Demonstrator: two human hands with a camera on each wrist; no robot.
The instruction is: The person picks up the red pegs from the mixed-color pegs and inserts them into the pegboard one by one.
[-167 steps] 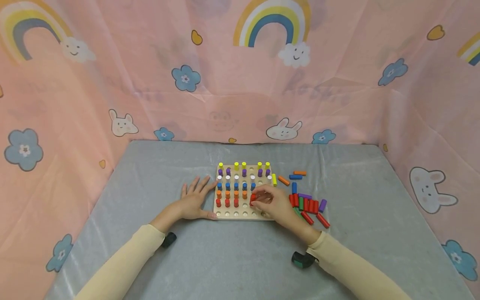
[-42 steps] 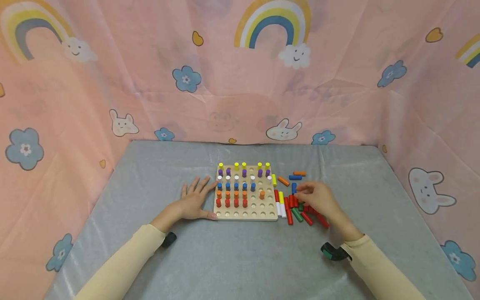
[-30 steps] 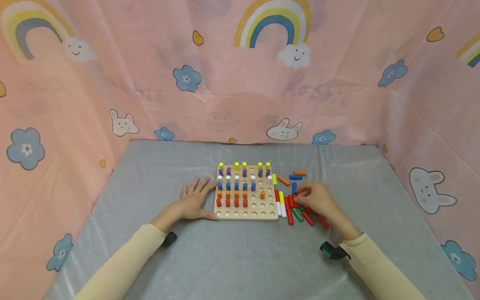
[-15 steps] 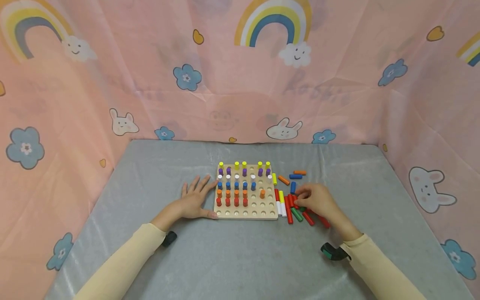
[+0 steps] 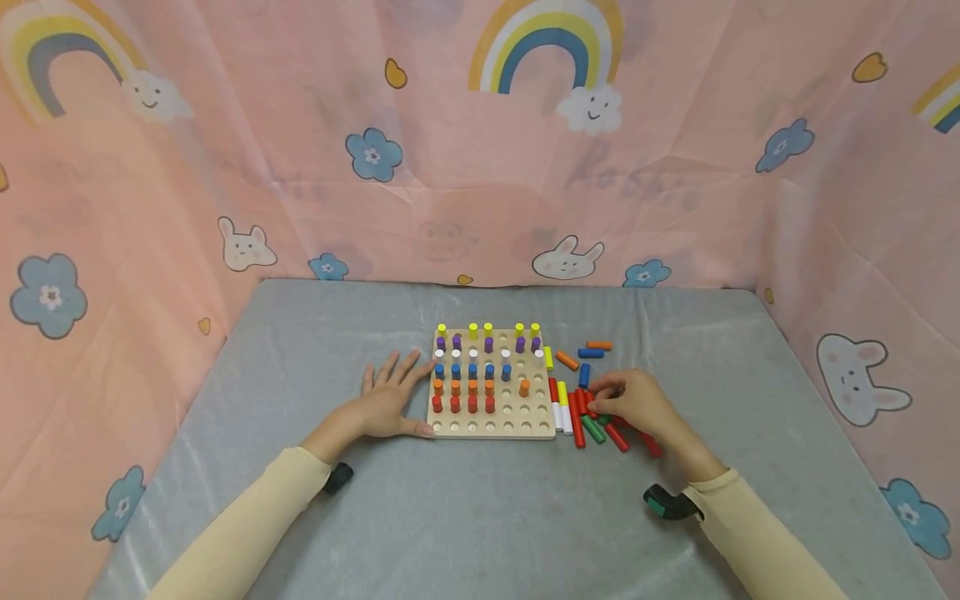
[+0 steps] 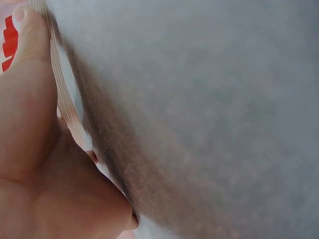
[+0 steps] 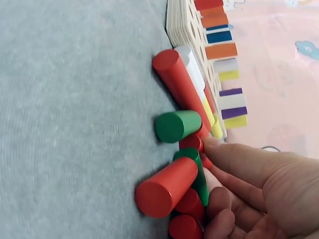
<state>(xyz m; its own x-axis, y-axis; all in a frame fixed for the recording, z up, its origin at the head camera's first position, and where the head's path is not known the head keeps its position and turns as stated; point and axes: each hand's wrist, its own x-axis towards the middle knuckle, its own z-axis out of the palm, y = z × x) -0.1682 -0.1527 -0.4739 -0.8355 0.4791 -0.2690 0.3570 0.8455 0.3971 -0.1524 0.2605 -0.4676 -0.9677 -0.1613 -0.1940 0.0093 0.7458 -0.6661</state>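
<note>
A wooden pegboard [image 5: 517,434] lies mid-table with rows of coloured pegs standing in its holes. My left hand [image 5: 386,408] is spread flat at its left side, with the thumb [image 6: 32,42] on the near corner. Right of the board, my right hand [image 5: 636,402] is down among loose pegs. Its thumb and forefinger pinch a red peg [image 7: 191,143], though the forefinger's tip is hidden. Close by lie a green peg [image 7: 177,125] and another red peg [image 7: 167,188]. Part of the pile is covered by the hand.
Between board and pile lie white pegs [image 5: 566,420] and a yellow peg [image 5: 563,393]. Blue pegs [image 5: 591,353] and orange pegs [image 5: 567,361] lie further back. A grey cloth [image 5: 480,517] covers the table; a pink patterned curtain [image 5: 450,208] surrounds it.
Earlier my right hand held a red peg over the board; a fourth red peg now stands in that row. The hand moved right to the pile. A blue peg shifted slightly left; my left hand stayed.
</note>
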